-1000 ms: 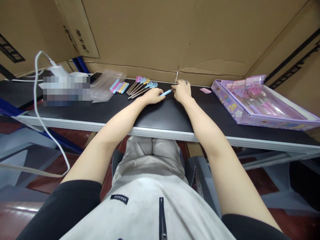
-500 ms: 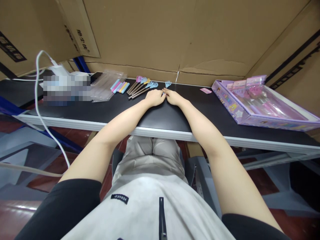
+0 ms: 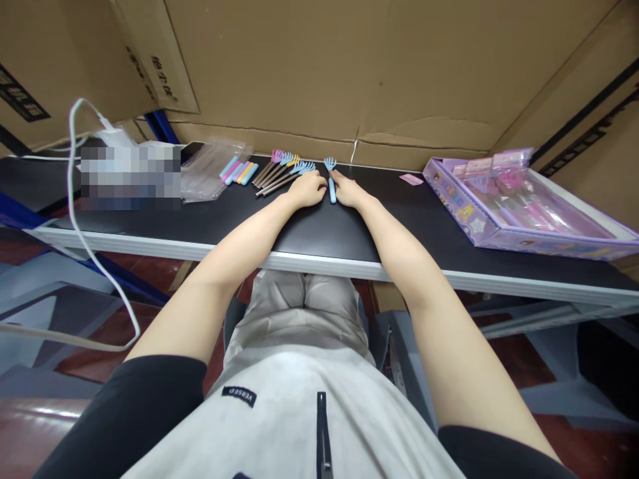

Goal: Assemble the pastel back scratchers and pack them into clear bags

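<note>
- The black desk [image 3: 329, 236] ran across in front of me; both forearms reached over its near edge.
- On the right stood the purple box [image 3: 458, 207], well apart from my hands.
- My left hand [image 3: 307, 191] lay knuckles up, just left of the blue claw-headed rod; I couldn't tell whether its fingers were spread or pressed together.
- My right hand [image 3: 348, 191] angled inward, its fingers touching that rod's shaft; how tightly they pinched was hidden.
- The claw-tipped rods [image 3: 274, 174] fanned out beside my left hand; a stray sweep of it, I judged, could scatter them.
- The blue claw-headed rod [image 3: 332, 190] sat between my hands, claw far, handle near; it might roll or twist if my right fingers slackened, its handle looking round.
- The pink card [image 3: 411, 179] lay farther right.
</note>
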### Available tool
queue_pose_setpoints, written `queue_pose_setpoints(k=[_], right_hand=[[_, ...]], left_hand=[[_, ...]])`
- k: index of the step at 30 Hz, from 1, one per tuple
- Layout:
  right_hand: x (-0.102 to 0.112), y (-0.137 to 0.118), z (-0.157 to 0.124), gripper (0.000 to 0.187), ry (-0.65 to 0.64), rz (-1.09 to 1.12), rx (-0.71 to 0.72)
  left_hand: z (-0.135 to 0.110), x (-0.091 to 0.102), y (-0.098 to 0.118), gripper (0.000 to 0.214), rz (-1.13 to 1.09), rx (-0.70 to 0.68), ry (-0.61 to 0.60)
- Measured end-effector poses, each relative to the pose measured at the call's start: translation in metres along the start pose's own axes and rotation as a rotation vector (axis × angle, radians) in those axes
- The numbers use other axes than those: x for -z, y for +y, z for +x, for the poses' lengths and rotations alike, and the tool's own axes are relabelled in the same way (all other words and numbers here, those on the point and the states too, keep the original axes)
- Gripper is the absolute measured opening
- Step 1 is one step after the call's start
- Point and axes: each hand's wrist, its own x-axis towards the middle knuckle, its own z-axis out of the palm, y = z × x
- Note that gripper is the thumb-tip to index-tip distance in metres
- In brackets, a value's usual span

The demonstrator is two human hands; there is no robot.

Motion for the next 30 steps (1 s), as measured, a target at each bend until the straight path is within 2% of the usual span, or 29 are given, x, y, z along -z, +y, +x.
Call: queue_pose_setpoints(k=[4,8,21,30], right_hand=[[0.011,0.003,-0.007,0.067,-0.045,-0.046,-0.1],[0.021,0.014,-0.013,0.06,-0.08,-0.064,-0.08],[0.029,0.002,-0.024,0.059,-0.094,-0.121,-0.096],[0.022,0.002,-0.022,0.063,-0.067,-0.101,-0.043]], left_hand=[[0.005,0.003,-0.019,0.055,-0.027,0.015,-0.115],[0.005,0.008,-0.033,0.06,-0.075,-0.073,-0.187],[0.005,0.008,-0.035,0.062,-0.051,-0.083,-0.196],[0.003,0.009,-0.032,0.056,-0.092,-0.079,-0.16]])
